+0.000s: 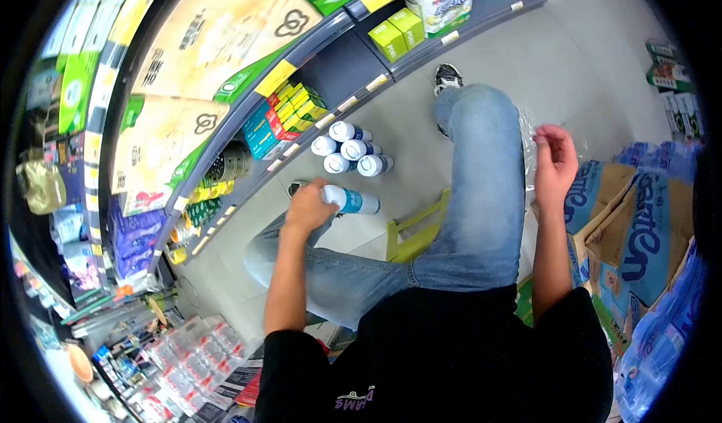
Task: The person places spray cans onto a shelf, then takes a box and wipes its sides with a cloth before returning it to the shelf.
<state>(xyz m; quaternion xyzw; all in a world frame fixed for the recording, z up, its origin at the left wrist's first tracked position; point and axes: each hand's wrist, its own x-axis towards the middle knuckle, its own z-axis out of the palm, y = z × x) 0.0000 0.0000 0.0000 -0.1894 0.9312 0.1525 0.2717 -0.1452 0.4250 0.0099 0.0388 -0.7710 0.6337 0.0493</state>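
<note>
Now left fingers (316, 187) around white-and-teal bottle (353, 200), right fingers (555, 131) half-curled

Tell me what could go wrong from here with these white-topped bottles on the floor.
The left hand grips a teal-labelled bottle near its top, so it might slip. The standing bottles are grouped closely; a bump could topple several. The left shoe is near them too, so shifting that foot might knock one over.
</note>
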